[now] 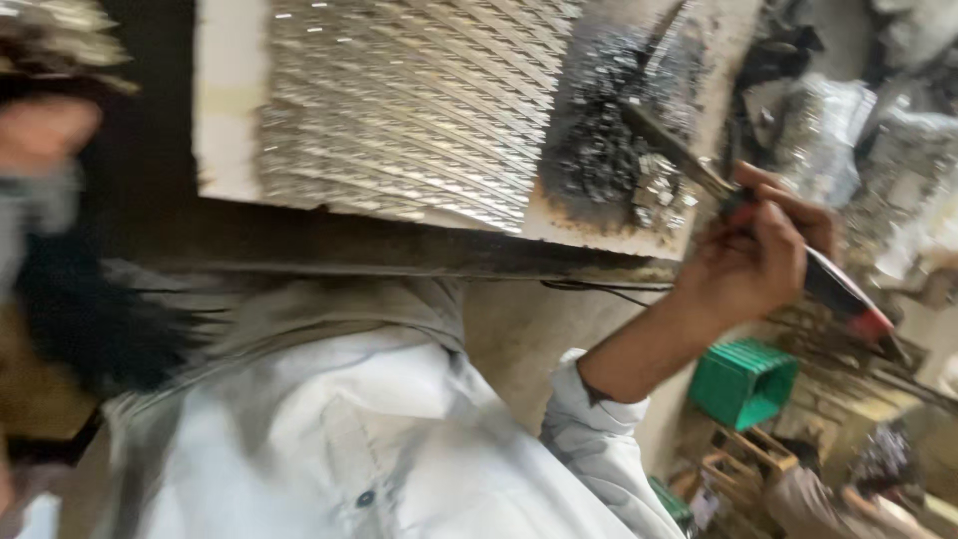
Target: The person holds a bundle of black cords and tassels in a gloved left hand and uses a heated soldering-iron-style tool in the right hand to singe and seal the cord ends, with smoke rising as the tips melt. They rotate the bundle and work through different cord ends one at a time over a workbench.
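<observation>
Gripping the thin red-and-black-handled soldering-type tool (798, 260) mid-handle, right hand (758, 265) clamped around it; looks light, stiff, left hand unseen.

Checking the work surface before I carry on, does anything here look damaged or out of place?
Yes: the pale flat board carrying rows of shiny metal pieces has a blackened, scorched-looking patch near its right end, where the right hand holds a red-and-black-handled tool.

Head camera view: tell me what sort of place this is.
Probably a small craft workshop. A board carries rows of small shiny metal pieces, with a dark sooty patch beside them. The right hand holds a red-handled tool against it. A green crate sits below.
</observation>
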